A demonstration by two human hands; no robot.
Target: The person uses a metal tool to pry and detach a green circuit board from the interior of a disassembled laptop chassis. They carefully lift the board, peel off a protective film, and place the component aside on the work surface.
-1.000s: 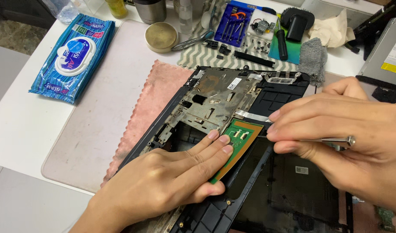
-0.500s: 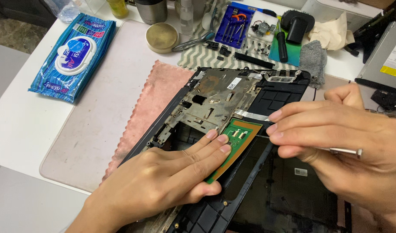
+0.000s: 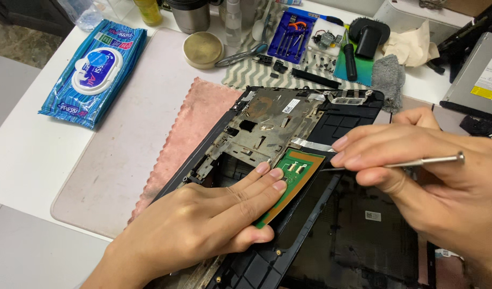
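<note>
An opened black laptop chassis (image 3: pixel 358 241) lies on a pink cloth (image 3: pixel 187 134), its grey metal frame (image 3: pixel 262 126) bare. My left hand (image 3: pixel 208 225) rests flat on a green circuit board (image 3: pixel 294 171), fingers pressing it into the chassis. A slim metal screwdriver (image 3: pixel 412 161) is pinched in my right hand (image 3: pixel 433 176), lying almost level with its tip pointing left at the board's right edge. A silvery flat ribbon cable (image 3: pixel 310 144) runs just above the board.
A blue pack of wet wipes (image 3: pixel 96 69) lies at the far left. At the back stand a round brass-coloured tin (image 3: pixel 203 49), a blue tool case (image 3: pixel 291 32), a black screwdriver (image 3: pixel 350 59), grey cloth (image 3: pixel 388 80) and loose small parts. A silver drive (image 3: pixel 479 80) sits at the right.
My right hand has drawn back to the right, so the screwdriver's shaft now shows fully. My left hand stays on the board.
</note>
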